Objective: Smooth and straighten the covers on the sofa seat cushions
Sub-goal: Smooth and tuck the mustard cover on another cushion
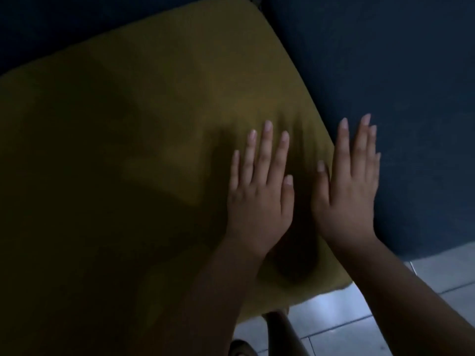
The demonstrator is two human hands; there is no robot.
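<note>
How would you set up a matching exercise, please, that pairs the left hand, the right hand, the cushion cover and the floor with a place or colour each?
Things:
1. left hand
2. right hand
3. cushion cover
4. floor

Place or colour:
A. pale tiles, lower right of the view
B. mustard yellow
C. fingers straight, entirely over the cushion cover
D. at the cover's right edge, fingers over the dark blue upholstery

Pairs: 1-C, 2-D, 3-B, 4-A

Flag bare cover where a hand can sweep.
Free: yellow cover left of the left hand, up to its far edge; navy upholstery beyond the right hand. Crowded: both hands at the cover's right edge.
</note>
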